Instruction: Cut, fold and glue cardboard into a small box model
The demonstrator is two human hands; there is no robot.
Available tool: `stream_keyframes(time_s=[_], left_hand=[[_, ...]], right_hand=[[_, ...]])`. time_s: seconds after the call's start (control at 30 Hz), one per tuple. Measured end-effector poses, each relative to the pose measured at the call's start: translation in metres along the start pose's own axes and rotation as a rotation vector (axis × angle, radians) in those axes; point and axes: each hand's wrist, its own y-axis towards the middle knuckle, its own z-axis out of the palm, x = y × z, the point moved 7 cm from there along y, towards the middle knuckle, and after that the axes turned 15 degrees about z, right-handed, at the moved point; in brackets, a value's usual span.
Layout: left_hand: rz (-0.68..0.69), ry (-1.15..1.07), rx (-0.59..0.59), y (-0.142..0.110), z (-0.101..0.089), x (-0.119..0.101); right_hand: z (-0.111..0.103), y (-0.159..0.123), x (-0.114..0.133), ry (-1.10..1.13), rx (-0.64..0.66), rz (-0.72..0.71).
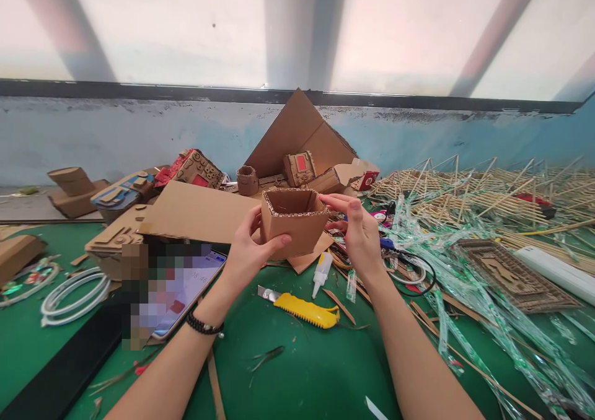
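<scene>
A small open-topped cardboard box (295, 231) is held above the green table, its corrugated rim facing up. My left hand (248, 243) grips its left side, thumb across the front wall and fingers behind. At the box's right edge is my right hand (356, 231), its index finger stretched to the rim and the other fingers partly bent; it does not grip the box. Below the box lie a yellow utility knife (304, 308) with its blade out and a small white glue bottle (321, 272).
A large flat cardboard sheet (199, 212) lies behind my left hand, near a phone (190, 293). Decorated cardboard pieces (195, 169) line the wall. Bamboo sticks (446, 191) and tangled clear-green plastic strips (469, 284) cover the right side. A coiled white tube (77, 296) sits at left.
</scene>
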Motion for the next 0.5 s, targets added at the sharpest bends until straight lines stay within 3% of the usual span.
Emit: stream_keyframes(time_s=[0.2,0.5], left_hand=[[0.006,0.008,0.001,0.0004,-0.0007,0.0016],[-0.036,-0.049,-0.061,0.0010,-0.0018,0.0067]], right_hand=[[0.0004,0.0002,-0.0037,0.051,0.015,0.094],[0.0048,0.0003,-0.0045,-0.006,0.051,0.055]])
